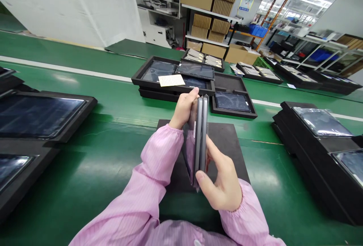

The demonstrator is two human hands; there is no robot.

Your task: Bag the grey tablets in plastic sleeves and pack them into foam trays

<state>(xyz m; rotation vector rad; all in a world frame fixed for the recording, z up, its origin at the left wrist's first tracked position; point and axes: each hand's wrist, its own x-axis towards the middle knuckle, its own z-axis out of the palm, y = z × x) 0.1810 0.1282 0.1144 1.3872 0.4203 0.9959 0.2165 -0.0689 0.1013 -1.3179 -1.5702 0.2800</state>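
Note:
Two dark tablets (200, 136), pressed face to face or back to back, stand on edge between my hands. Clear film shows at their corners. My left hand (185, 106) grips their far end from the left side, thumb up along the top. On the near right, my right hand (222, 180) closes round the pair, its thumb on the near edge and its fingers behind the right face. Beneath them is a flat black foam mat (227, 140). I cannot tell whether the tablets touch it.
Ahead, a black foam tray (136, 81) bears tablets and a sheet of round stickers (171, 80). Another tray (253, 114) holds one tablet. Stacked trays stand left (65, 132) and right (306, 147) on the green bench (121, 170). Trays of small parts (259, 73) sit farther back.

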